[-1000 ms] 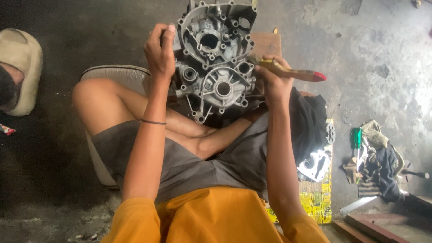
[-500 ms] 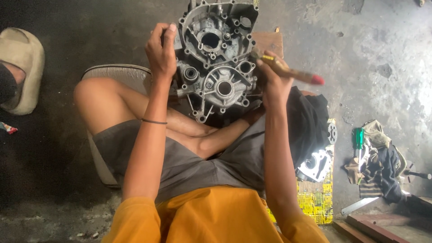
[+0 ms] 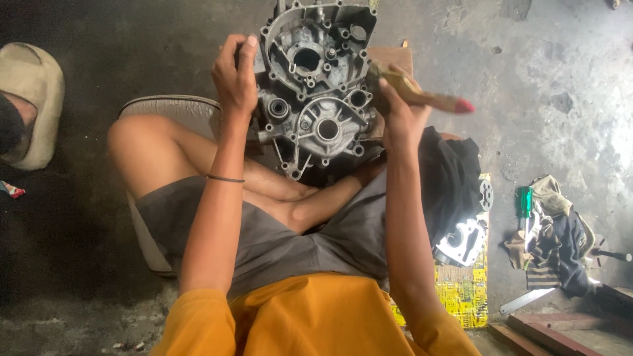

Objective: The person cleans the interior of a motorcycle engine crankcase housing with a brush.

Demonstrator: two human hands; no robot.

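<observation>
The left hand [image 3: 235, 76] grips the left edge of the aluminium engine crankcase half [image 3: 315, 82], propping it upright over the crossed legs. The right hand [image 3: 400, 109] clasps a red-tipped wooden-handled brush [image 3: 422, 97] against its right edge. Judging by this, cleaning is underway; steady support matters.

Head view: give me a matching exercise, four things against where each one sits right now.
Things:
1. grey cast-metal engine casing
2. wooden-handled brush with a red tip
3. green-handled screwdriver
4. beige sandal

Places:
A. far left on the floor
B. in the right hand
C. on the rags at the right
D. held at its left edge by the left hand, above the lap

Pairs: 1-D, 2-B, 3-C, 4-A
</observation>
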